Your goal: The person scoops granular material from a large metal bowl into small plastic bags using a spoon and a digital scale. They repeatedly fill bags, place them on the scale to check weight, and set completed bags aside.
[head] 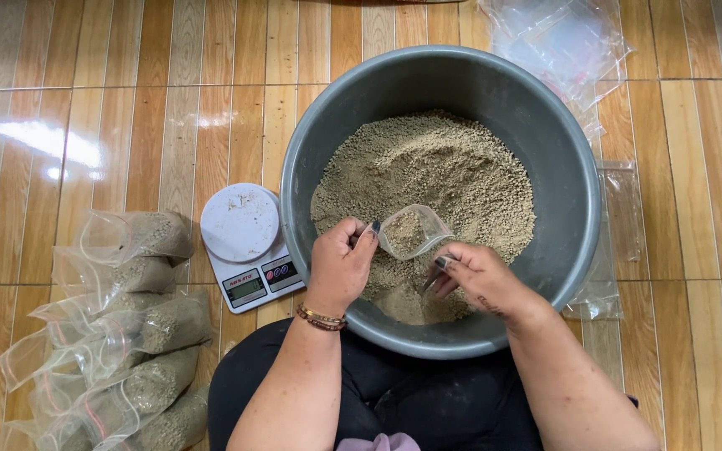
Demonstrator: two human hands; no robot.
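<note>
A large grey basin (561, 150) holds a heap of tan granules (436, 167). Over its near side, my left hand (340, 263) pinches the rim of a small clear plastic bag (413, 230) that is held open and has some granules inside. My right hand (471, 276) grips the bag's other edge, and a thin metal utensil shows under its fingers, mostly hidden. A beaded bracelet sits on my left wrist.
A small white digital scale (244, 242) stands left of the basin. Several filled clear bags (127, 334) lie piled at the lower left. Empty clear bags (561, 38) lie at the upper right and beside the basin's right side (616, 242). The floor is wood-patterned tile.
</note>
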